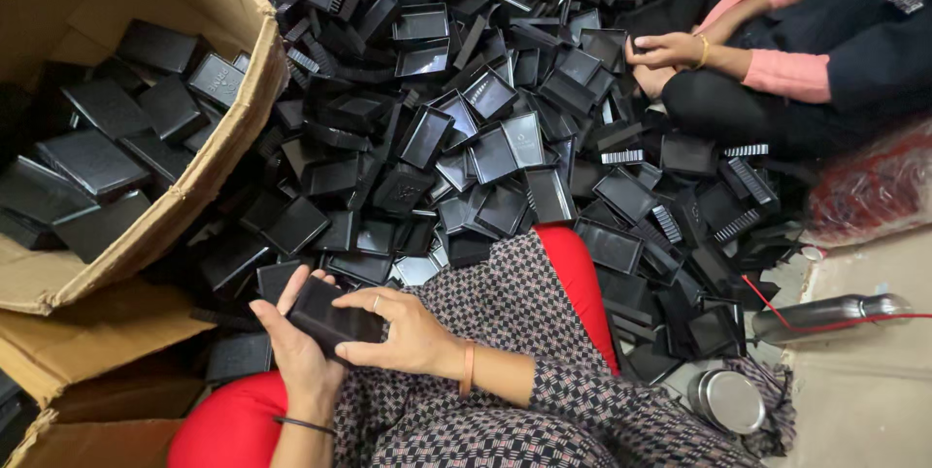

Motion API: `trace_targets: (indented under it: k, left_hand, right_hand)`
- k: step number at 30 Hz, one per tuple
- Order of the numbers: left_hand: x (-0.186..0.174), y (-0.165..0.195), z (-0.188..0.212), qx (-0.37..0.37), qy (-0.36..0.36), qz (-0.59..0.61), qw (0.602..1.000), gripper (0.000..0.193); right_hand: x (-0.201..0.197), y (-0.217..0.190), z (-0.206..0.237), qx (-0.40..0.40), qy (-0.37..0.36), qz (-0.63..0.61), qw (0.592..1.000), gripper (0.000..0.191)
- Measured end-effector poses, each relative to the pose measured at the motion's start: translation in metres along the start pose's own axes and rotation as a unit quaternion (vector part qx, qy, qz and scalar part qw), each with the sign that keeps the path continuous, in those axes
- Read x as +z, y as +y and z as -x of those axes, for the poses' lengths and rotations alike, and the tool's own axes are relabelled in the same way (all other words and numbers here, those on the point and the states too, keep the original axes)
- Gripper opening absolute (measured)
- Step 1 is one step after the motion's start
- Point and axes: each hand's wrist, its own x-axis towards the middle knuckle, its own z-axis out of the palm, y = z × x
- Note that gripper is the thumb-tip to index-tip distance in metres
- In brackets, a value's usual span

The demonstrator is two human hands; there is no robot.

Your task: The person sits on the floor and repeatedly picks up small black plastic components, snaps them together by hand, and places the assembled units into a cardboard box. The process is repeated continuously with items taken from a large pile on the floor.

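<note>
While both hands meet over the lap, the left hand cups a flat black rectangular plastic case from below, fingers curled up around its far edge, and the right hand closes over its near end from above, thumb and fingers pinching it. The case sits clear of the heap, just above the patterned dress and red trousers. Beyond the knees spreads a dense pile of loose black plastic trays and lids, many tilted on edge. To the left stands a torn brown cardboard box holding more closed black cases. At upper right another person's hands work at the pile's edge; a steel bottle and round steel lid lie on the floor at right. Smooth plastic held only by its ends could probably slip or close askew, and the sagging box wall might spill cases back into the pile.
</note>
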Motion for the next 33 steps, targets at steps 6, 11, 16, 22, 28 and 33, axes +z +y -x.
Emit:
trace_targets:
  k: [6,11,16,22,28,33]
  left_hand:
    - [0.013,-0.005,0.016,0.067,-0.001,-0.042,0.997,0.053]
    - [0.015,0.008,0.016,0.036,0.014,-0.017,0.999,0.051]
    - [0.005,0.019,0.02,0.036,-0.007,0.025,0.999,0.053]
    - [0.0,0.009,0.012,0.082,-0.035,-0.116,0.989,0.052]
    - [0.012,0.128,-0.082,0.439,-0.007,-0.31,0.843,0.077]
    - [0.01,0.172,-0.12,0.476,0.096,-0.407,0.774,0.093]
  right_hand:
    - [0.005,0.007,0.004,-0.053,0.038,0.015,0.998,0.06]
    - [0.009,0.015,0.004,-0.096,0.012,0.051,0.994,0.062]
    - [0.021,0.058,0.003,0.205,-0.066,-0.436,0.874,0.052]
    - [0.035,0.087,0.008,0.228,-0.078,-0.352,0.905,0.038]
    - [-0.067,0.09,-0.028,-0.077,0.097,0.339,0.932,0.04]
    - [-0.152,0.095,-0.028,0.155,0.05,0.554,0.816,0.024]
